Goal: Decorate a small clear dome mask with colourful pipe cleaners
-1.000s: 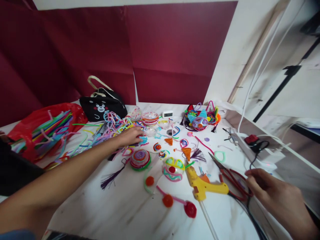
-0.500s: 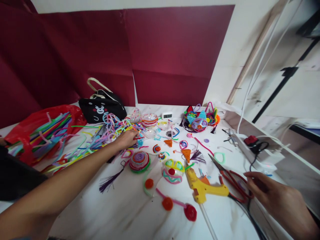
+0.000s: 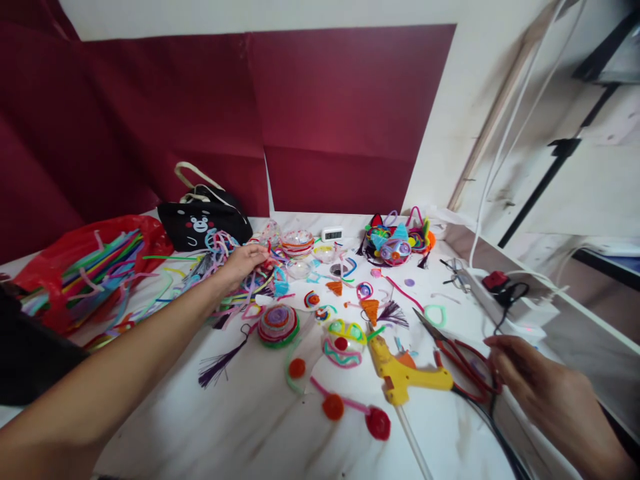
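My left hand [image 3: 250,259] reaches over the heap of pipe cleaners [image 3: 220,250], its fingertips pinching what looks like a red pipe cleaner [image 3: 269,249]; most of that piece is hidden. Just beyond are clear plastic half-balls [image 3: 300,269], one banded with coloured coils [image 3: 297,244]. On the right, my right hand [image 3: 545,393] has its fingers curled together beside the red-handled scissors [image 3: 467,367] and a black cord; whatever its fingertips hold is hidden. A yellow glue gun [image 3: 413,377] lies left of the scissors. Nearer the middle sit a face-decorated half-ball [image 3: 344,345] and a coil-covered dome [image 3: 279,325].
A red bag of pipe cleaners [image 3: 55,267] and a black pouch [image 3: 200,223] stand at left. Finished decorated balls [image 3: 395,243] and a small white clock [image 3: 332,234] are at the back. A power strip [image 3: 520,300] runs along the right ledge. Purple tassels [image 3: 223,363] lie about.
My left hand has drawn back slightly to the left and up, with the red piece at its fingertips. The right hand stays by the scissors. The view has shifted a little.
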Motion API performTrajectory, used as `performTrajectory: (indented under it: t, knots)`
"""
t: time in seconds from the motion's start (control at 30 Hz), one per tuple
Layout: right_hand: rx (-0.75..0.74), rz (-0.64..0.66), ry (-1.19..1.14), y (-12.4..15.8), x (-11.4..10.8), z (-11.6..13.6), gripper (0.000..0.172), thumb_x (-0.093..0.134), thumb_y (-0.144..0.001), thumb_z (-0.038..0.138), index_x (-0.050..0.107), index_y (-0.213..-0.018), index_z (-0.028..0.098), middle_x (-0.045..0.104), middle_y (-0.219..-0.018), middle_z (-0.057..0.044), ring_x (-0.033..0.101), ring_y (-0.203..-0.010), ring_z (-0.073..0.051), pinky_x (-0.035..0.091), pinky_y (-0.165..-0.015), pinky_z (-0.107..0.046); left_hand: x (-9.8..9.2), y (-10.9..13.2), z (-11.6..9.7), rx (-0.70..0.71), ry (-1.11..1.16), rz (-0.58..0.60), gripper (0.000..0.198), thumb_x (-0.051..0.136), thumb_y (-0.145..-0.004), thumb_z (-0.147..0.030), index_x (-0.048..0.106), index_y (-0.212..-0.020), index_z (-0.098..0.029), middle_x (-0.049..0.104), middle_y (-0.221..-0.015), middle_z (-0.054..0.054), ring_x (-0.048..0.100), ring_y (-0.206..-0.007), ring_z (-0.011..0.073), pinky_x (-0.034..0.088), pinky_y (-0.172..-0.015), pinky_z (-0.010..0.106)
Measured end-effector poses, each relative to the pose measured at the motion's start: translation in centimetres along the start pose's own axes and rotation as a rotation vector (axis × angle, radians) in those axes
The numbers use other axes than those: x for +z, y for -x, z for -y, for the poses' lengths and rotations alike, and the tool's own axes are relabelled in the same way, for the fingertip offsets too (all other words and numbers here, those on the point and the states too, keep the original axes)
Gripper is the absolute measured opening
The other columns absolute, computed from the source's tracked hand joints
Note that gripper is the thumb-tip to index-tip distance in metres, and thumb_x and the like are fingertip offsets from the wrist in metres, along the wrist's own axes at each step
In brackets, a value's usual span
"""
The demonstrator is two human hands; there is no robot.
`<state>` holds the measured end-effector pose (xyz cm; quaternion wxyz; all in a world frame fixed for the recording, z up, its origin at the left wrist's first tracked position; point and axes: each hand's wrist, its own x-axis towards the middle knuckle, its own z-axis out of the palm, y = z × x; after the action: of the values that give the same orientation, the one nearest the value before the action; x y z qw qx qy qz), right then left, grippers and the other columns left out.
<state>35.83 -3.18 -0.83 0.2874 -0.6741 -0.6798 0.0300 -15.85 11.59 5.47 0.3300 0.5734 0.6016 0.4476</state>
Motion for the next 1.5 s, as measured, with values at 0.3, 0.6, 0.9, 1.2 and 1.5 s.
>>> performTrajectory:
  t: [0.3, 0.6, 0.9, 1.2, 1.5]
  knots:
    - [-0.085, -0.086, -0.063, -0.7, -0.6, 2.7, 0.028, 0.047, -0.080, 0.040, 0.067, -0.078, 0.022, 0.066, -0.060, -0.001, 0.057, -0.042, -0.013, 0.045, -0.044, -0.024, 2.3, 2.6, -4.1, -0.173, 0.334, 0.093, 0.016, 0.068, -0.072, -0.007, 0.060, -0.086, -0.013, 0.073, -0.077, 0.008, 0.071, -0.066, 0.0161, 0.058, -0.059, 0.023]
    - [-0.213, 0.185, -0.427, -2.2, -0.4, 10.9, 0.022, 0.056, -0.087, 0.040, 0.065, -0.087, 0.019, 0.065, -0.067, -0.001, 0.057, -0.056, -0.012, 0.043, -0.050, -0.021, 8.3, 7.9, -7.4, -0.154, 0.308, 0.225, 0.021, 0.075, -0.067, -0.011, 0.061, -0.081, -0.013, 0.070, -0.069, 0.002, 0.073, -0.072, 0.0181, 0.059, -0.066, 0.024]
    - [-0.292, 0.328, -0.454, -3.7, 0.8, 17.8, 0.026, 0.056, -0.090, 0.039, 0.062, -0.076, 0.017, 0.060, -0.063, 0.002, 0.050, -0.056, -0.009, 0.033, -0.054, -0.021, 13.3, 12.2, -9.5, 0.391, -0.183, 0.280, 0.011, 0.066, -0.073, -0.025, 0.066, -0.079, -0.016, 0.070, -0.075, 0.001, 0.068, -0.064, 0.0161, 0.054, -0.059, 0.025]
    - [-0.463, 0.328, -0.420, -2.1, 1.6, 16.8, 0.022, 0.052, -0.093, 0.024, 0.059, -0.074, 0.016, 0.057, -0.062, 0.002, 0.050, -0.056, -0.009, 0.036, -0.054, -0.020, 14.8, 11.9, -8.9, 0.553, -0.248, 0.175, 0.009, 0.058, -0.078, -0.016, 0.066, -0.082, -0.017, 0.071, -0.075, 0.000, 0.067, -0.063, 0.0132, 0.050, -0.059, 0.022]
    - [-0.692, -0.026, 0.013, -3.6, -0.2, 15.0, 0.024, 0.043, -0.097, 0.019, 0.066, -0.098, 0.015, 0.064, -0.090, -0.010, 0.057, -0.082, -0.018, 0.045, -0.072, -0.029, 15.0, 13.1, -9.0, 0.937, -0.464, 0.106, 0.019, 0.048, -0.089, -0.019, 0.067, -0.088, -0.019, 0.071, -0.084, 0.004, 0.066, -0.080, 0.0152, 0.051, -0.074, 0.025]
